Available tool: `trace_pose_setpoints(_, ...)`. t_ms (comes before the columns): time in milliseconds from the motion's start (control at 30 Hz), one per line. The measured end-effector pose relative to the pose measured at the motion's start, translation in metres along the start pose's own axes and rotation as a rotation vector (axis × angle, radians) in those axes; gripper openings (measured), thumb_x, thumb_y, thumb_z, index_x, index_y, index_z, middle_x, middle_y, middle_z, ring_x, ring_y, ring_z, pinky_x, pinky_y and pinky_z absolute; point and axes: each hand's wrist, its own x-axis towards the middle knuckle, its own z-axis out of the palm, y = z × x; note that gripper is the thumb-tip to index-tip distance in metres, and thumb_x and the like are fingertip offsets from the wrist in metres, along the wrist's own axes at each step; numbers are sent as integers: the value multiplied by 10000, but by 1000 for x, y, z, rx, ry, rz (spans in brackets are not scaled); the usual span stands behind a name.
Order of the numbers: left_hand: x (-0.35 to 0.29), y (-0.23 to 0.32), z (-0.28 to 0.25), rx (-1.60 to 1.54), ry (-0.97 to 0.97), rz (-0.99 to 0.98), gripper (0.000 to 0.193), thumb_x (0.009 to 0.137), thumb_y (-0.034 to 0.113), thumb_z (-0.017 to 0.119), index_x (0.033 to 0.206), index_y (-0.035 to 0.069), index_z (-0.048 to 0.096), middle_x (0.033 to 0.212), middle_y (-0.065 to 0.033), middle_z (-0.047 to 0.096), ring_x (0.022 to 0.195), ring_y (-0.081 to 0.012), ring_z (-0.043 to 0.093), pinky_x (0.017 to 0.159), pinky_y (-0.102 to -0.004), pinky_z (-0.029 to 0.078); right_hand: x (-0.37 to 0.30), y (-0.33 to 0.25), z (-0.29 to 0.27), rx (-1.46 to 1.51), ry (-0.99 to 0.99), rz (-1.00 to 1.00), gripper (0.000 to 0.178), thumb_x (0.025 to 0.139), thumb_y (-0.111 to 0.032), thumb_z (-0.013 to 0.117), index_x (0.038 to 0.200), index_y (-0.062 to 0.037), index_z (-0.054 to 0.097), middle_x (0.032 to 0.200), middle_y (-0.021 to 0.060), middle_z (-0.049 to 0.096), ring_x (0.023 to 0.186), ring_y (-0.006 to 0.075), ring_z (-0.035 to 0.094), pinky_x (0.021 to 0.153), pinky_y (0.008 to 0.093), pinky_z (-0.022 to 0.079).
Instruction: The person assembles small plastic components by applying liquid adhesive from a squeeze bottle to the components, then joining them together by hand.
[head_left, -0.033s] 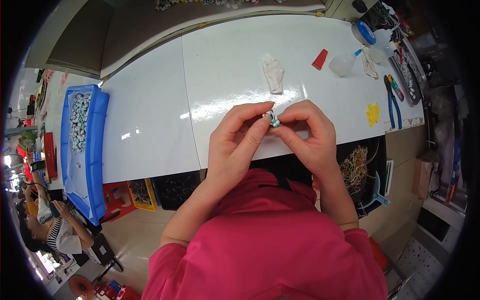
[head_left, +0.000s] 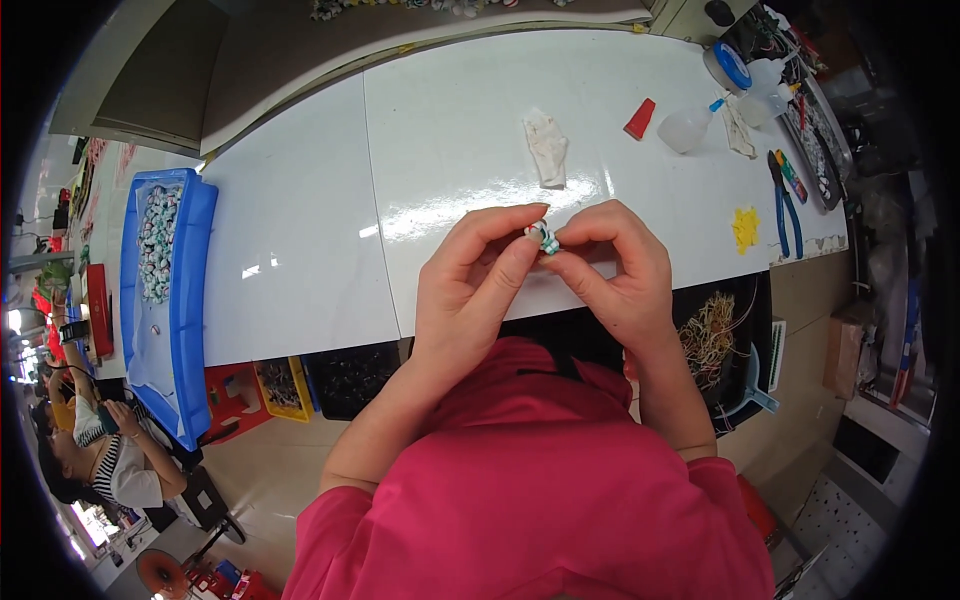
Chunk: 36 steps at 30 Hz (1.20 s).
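Between my two hands, above the front part of the white worktable, is a small white-and-green bundle (head_left: pixel 545 238) that looks like coiled wire, with specks of red and dark. My left hand (head_left: pixel 474 275) pinches its left side between thumb and index finger. On the other side, the thumb and index finger of my right hand (head_left: pixel 622 268) close on its right edge. Fingertips cover part of the bundle. Similar small pieces (head_left: pixel 160 240) lie heaped in a blue tray (head_left: pixel 197 290) at the left end of the table.
Beyond my hands lies a crumpled white cloth (head_left: pixel 546 150). To its right are a red tapered piece (head_left: pixel 640 118) and a clear bottle (head_left: pixel 686 130). Yellow bits (head_left: pixel 746 230) and blue-handled pliers (head_left: pixel 788 208) lie at the right. A bin of wires (head_left: pixel 708 340) stands below; a person (head_left: pixel 115 450) sits at far left.
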Motion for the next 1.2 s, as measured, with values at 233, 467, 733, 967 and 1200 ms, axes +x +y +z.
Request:
trace_pose_setpoints(233,-2,2,-1,-62,-9,-69,242,929,72,524,1159,3,558,1046,-45,573,914,-84,559,805,-222,460,-1,-1,3,17,13,-18,163,746,-31,718,855,-34,597,832,51,605,742,151,605,646,247,489)
trace_pose_setpoints(467,-3,2,-5,-92,-29,-89,246,933,83,520,1162,-1,552,1039,-50,575,924,-89,565,813,-231,476,-3,2,7,21,34,-61,184,735,-28,731,859,-32,595,834,53,606,750,141,603,640,240,490)
trace_pose_setpoints(733,-2,6,-5,-135,-51,-97,248,933,73,514,1162,-14,546,1068,-70,581,964,-117,578,838,-252,494,-3,1,7,36,47,-62,203,726,-8,733,872,-33,594,841,56,606,756,152,602,646,242,489)
trace_pose_setpoints(967,-1,13,-2,-113,-66,-138,325,907,36,536,1230,-3,523,1059,-75,599,983,-108,575,856,-241,479,-3,1,4,-33,58,-123,223,713,8,735,878,-39,593,838,62,603,759,168,596,647,254,482)
trace_pose_setpoints(1200,1,14,-2,-81,-120,-190,400,860,-23,541,1257,15,514,1034,-56,605,956,-92,569,860,-232,467,-2,4,2,-15,74,-132,252,707,14,734,898,-47,582,841,57,586,741,156,583,635,248,478)
